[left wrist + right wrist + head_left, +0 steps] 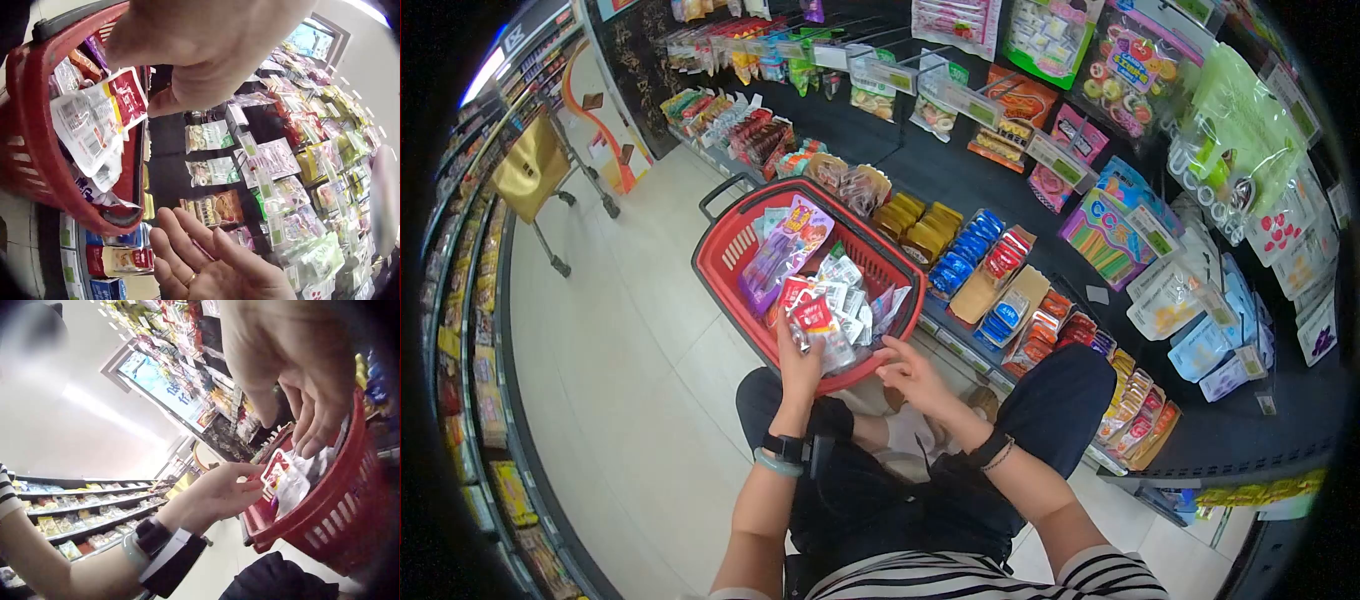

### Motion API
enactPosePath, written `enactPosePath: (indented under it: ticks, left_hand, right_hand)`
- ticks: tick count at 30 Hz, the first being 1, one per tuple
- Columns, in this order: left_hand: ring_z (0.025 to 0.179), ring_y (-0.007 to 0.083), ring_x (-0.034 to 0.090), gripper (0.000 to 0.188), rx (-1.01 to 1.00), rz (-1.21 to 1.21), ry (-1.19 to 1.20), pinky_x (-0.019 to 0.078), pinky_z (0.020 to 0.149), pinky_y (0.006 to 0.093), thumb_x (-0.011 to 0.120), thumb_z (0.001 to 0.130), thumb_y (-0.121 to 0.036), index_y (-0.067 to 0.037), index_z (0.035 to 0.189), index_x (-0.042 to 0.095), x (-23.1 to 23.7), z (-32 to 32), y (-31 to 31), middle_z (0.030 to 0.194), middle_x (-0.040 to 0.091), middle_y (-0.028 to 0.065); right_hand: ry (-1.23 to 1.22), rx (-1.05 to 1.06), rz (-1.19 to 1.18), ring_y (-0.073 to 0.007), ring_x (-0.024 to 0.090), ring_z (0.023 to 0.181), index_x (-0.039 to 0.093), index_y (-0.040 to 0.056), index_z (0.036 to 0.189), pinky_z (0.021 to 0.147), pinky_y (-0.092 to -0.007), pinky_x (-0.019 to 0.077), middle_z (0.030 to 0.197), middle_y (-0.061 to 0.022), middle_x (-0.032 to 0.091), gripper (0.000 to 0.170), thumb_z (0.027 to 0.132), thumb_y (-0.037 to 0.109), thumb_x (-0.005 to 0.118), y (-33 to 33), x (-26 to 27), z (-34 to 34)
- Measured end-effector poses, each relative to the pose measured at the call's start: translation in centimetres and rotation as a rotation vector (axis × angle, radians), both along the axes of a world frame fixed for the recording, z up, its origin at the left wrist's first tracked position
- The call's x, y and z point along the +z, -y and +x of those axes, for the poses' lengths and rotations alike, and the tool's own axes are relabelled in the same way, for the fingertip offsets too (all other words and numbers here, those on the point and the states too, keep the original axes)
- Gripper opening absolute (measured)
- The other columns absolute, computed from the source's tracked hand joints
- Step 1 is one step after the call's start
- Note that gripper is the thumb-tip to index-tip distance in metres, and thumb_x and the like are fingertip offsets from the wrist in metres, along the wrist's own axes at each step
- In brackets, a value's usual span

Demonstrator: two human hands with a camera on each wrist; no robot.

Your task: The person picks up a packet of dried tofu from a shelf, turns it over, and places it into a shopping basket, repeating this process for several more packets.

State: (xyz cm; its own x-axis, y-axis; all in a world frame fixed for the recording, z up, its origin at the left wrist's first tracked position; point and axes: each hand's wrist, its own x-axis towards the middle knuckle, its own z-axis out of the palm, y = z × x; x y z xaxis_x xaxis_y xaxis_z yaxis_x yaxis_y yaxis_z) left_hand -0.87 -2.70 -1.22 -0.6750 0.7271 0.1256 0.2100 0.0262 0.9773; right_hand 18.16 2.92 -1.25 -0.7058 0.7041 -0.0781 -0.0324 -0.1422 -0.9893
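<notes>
The left hand point(799, 362) holds a red and white packet point(812, 315) over the red basket point(735, 315). In the left wrist view the packet point(94, 122) shows a printed label below the left hand point(194, 56). More small packets and a purple bag point(785, 255) lie in the basket. The right hand point(915, 378), fingers loosely bent and holding nothing visible, is at the basket's near right rim; the left wrist view shows its palm point(215, 272) turned up. In the right wrist view the right hand point(300, 375) hangs above the packets, opposite the left hand point(215, 490).
A low shelf of boxed snacks point(1005, 305) runs along the right of the basket, with hanging bags point(1115, 225) above it. Another stocked shelf point(490, 400) stands at the far left. A cart with a gold bag point(532, 168) is on the tiled floor point(635, 400).
</notes>
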Motion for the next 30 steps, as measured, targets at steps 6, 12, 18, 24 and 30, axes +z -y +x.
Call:
enactPosePath:
  ticks: [6, 12, 18, 24, 30]
  left_hand:
    - [0.130, 0.0400, 0.019, 0.065, -0.010, -0.089, -0.507, 0.0156, 0.106, 0.0480, 0.065, 0.072, -0.007, -0.005, 0.130, 0.035, -0.3, 3.1, -1.5, 0.138, 0.022, 0.0249]
    - [0.125, 0.0407, 0.025, 0.051, -0.234, -0.002, -0.545, 0.0204, 0.104, 0.0446, 0.067, 0.071, -0.008, -0.008, 0.118, 0.047, 0.5, 9.0, -6.1, 0.135, 0.027, 0.0232]
    - [0.128, 0.0444, 0.018, 0.049, -0.497, -0.038, -0.496, 0.0175, 0.105, 0.0490, 0.066, 0.072, -0.009, -0.006, 0.117, 0.046, -0.7, 14.5, -10.8, 0.136, 0.023, 0.0257]
    - [0.128, 0.0407, 0.020, 0.048, -0.572, -0.207, -0.484, 0.0212, 0.104, 0.0459, 0.065, 0.077, -0.013, -0.009, 0.120, 0.044, -3.3, 16.6, -13.7, 0.137, 0.024, 0.0234]
    - [0.125, 0.0381, 0.030, 0.064, -0.593, -0.115, -0.340, 0.0259, 0.104, 0.0406, 0.063, 0.074, -0.005, 0.000, 0.130, 0.033, -4.9, 16.3, -16.6, 0.134, 0.032, 0.0250]
  right_hand:
    - [0.139, -0.233, 0.074, -0.0214, 0.056, 0.097, 0.046, -0.0018, 0.121, 0.081, -0.0316, 0.0448, 0.120, -0.0146, 0.049, 0.043, 0.084, 0.015, 0.060, -5.0, -1.3, 3.6]
    - [0.581, -0.533, 0.449, -0.0317, 0.051, 0.107, 0.053, -0.0045, 0.112, 0.091, -0.0384, 0.0404, 0.122, -0.0207, 0.046, 0.046, 0.076, 0.020, 0.065, -13.7, -4.3, 8.1]
    - [0.852, -0.581, 0.454, -0.0348, 0.036, 0.123, 0.056, 0.0052, 0.117, 0.102, -0.0380, 0.0301, 0.132, -0.0190, 0.034, 0.047, 0.075, 0.024, 0.064, -19.7, -6.2, 9.8]
    - [0.811, -0.557, 0.508, -0.0371, 0.040, 0.114, 0.055, 0.0032, 0.117, 0.097, -0.0421, 0.0329, 0.130, -0.0119, 0.041, 0.043, 0.076, 0.018, 0.058, -22.1, -10.2, 10.3]
    - [0.681, -0.811, 0.864, -0.0322, 0.049, 0.101, 0.063, 0.0051, 0.102, 0.087, -0.0405, 0.0386, 0.102, -0.0087, 0.057, 0.024, 0.081, 0.012, 0.055, -18.4, -4.0, 8.2]
